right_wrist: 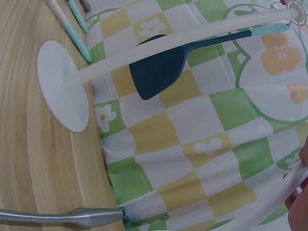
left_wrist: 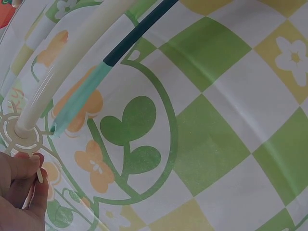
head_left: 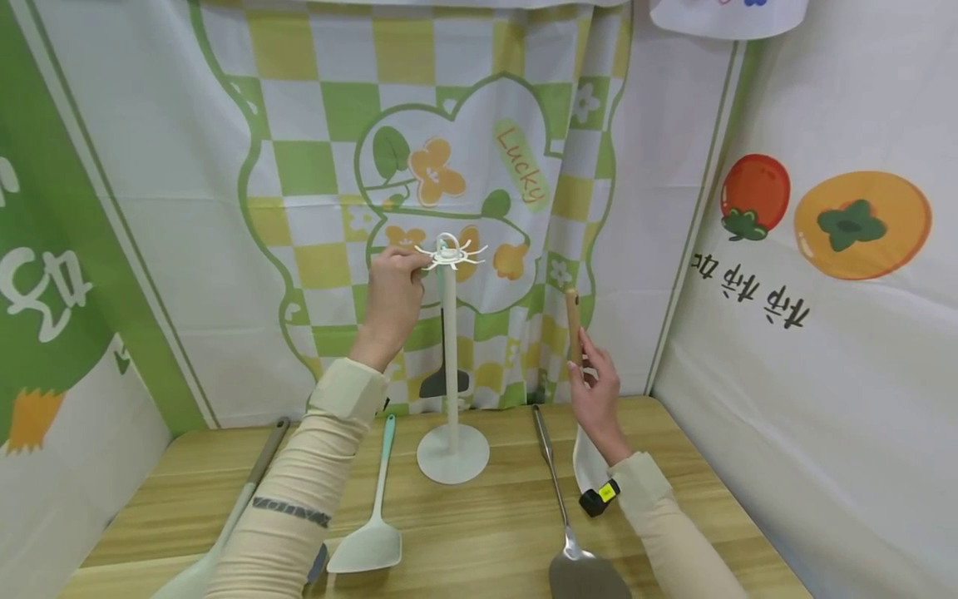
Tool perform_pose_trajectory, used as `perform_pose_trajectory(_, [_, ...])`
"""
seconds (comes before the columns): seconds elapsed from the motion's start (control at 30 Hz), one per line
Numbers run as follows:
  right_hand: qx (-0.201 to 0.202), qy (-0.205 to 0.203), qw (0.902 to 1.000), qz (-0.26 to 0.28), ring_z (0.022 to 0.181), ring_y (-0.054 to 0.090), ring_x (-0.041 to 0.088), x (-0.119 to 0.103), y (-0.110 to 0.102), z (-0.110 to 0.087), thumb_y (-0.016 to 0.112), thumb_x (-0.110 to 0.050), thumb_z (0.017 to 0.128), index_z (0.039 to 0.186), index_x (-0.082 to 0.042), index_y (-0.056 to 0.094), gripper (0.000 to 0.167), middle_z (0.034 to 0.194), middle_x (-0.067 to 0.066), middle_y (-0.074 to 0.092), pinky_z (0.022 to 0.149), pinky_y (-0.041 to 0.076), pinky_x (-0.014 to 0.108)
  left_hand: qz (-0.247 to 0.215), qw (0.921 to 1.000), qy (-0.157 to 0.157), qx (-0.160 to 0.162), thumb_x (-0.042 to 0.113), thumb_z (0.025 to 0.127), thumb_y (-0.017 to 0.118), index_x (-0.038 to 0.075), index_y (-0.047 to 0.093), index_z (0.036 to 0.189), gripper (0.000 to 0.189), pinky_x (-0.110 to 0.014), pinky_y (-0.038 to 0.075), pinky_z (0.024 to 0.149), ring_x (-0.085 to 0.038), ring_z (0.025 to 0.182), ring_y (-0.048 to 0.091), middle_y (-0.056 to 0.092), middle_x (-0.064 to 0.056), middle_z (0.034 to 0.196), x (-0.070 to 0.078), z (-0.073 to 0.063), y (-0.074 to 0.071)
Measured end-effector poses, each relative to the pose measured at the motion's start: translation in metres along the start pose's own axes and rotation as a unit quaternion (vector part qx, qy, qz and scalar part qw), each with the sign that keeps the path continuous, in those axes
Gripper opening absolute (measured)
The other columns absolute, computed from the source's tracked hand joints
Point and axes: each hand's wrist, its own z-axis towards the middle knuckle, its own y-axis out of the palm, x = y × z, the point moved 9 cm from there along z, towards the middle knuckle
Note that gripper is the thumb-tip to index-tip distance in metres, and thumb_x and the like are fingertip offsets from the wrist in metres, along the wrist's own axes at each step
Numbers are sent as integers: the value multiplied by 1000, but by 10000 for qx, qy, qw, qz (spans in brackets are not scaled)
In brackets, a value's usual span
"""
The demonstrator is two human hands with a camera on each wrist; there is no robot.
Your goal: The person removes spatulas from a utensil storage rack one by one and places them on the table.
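Note:
A white utensil rack (head_left: 452, 374) with a ring of hooks on top stands on a round base. My left hand (head_left: 395, 291) pinches one of its hooks; the left wrist view shows the left hand (left_wrist: 21, 187) with thumb and fingers on that hook. From the rack's far side hangs a dark spatula (right_wrist: 159, 67) with a mint handle. Right of the rack, my right hand (head_left: 597, 399) grips a utensil with a wooden handle (head_left: 574, 324) pointing up. Its white lower part (head_left: 587, 462) hangs below, partly covered by the wrist, so its exact kind cannot be told.
On the wooden table (head_left: 479, 532) lie a pale turner with a mint handle (head_left: 370, 545), a metal turner (head_left: 587, 574) and a grey-handled utensil (head_left: 247, 499) partly behind the left sleeve. A checked curtain (head_left: 322, 166) hangs behind the table.

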Motion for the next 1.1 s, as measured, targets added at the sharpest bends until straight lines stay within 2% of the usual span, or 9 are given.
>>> perform_pose_trajectory(0.13, [88, 46, 9998, -173, 88, 59, 36, 4, -4, -3, 59, 18, 92, 141, 9, 53, 50, 115, 34, 59, 63, 55, 20, 25, 10000, 33, 12, -21, 87, 60, -5, 78, 101, 27, -42, 60, 92, -37, 99, 68, 73, -24, 100, 0, -1, 0])
perform_pose_trajectory(0.43, [171, 164, 9982, -556, 86, 61, 44, 12, -12, -9, 61, 18, 91, 140, 8, 55, 51, 111, 35, 60, 61, 54, 25, -22, 9999, 82, 76, -21, 87, 60, -7, 77, 100, 26, -42, 60, 92, -38, 99, 67, 72, -26, 99, 0, -1, 0])
perform_pose_trajectory(0.73, [233, 586, 9959, -651, 87, 60, 37, 66, -17, -20, 61, 16, 91, 145, -2, 55, 57, 115, 30, 60, 61, 46, 12, -27, 10000, 7, 21, -20, 88, 60, -6, 77, 102, 26, -42, 60, 91, -38, 100, 67, 73, -25, 101, -1, -2, 1])
perform_pose_trajectory(0.9, [148, 702, 9950, -695, 88, 61, 31, 74, -21, -23, 63, 13, 93, 146, -9, 55, 58, 117, 25, 61, 64, 46, 10, -41, 10000, -23, -10, -20, 88, 60, -6, 77, 102, 26, -42, 60, 91, -37, 100, 67, 73, -25, 101, -1, -2, 2])
perform_pose_trajectory(1.1, [86, 659, 9944, -825, 85, 61, 30, 74, -24, -25, 63, 12, 92, 146, -9, 55, 59, 116, 25, 62, 66, 46, 9, -57, 10000, -7, 42, -21, 88, 59, -5, 78, 102, 27, -43, 60, 91, -38, 100, 67, 73, -25, 100, 0, -2, 0])
